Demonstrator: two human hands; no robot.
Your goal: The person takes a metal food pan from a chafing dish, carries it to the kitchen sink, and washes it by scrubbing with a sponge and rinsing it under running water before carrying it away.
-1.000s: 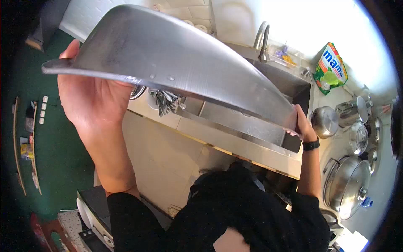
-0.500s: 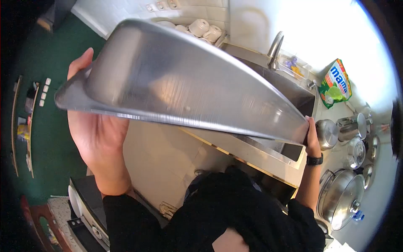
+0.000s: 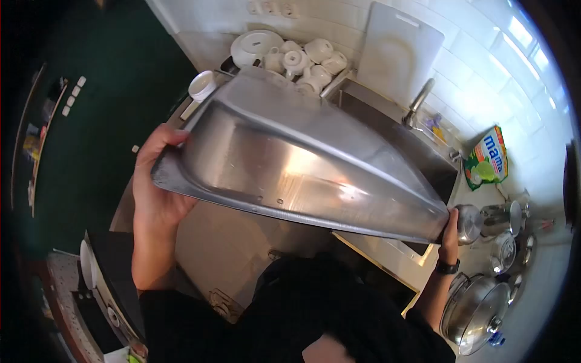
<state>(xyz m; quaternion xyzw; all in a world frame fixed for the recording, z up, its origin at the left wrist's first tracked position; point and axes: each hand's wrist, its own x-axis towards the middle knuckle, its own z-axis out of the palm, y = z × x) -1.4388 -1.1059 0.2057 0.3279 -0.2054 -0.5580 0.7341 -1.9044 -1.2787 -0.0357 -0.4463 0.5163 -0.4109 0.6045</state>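
A large, deep stainless steel pan [image 3: 290,175] is held up in the air, tilted, its rim low and its underside facing up and away. My left hand [image 3: 158,172] grips the rim corner at one end, with the thumb on the upper side and the fingers under it. At the far end my right hand [image 3: 449,235] is closed on the other corner. Most of the right fingers are hidden behind the pan, and so is its inside.
Behind the pan are a steel sink [image 3: 357,103] with a tap [image 3: 419,101] and a rack of white cups and teapots [image 3: 295,60]. A green mama pouch [image 3: 489,158] stands by the wall. On the right are steel pots and a lidded pan [image 3: 478,308].
The pan has tipped and lowered, so more of its underside shows. Both hands keep hold of it. The view has shifted, revealing more of the dish rack and a white cutting board.
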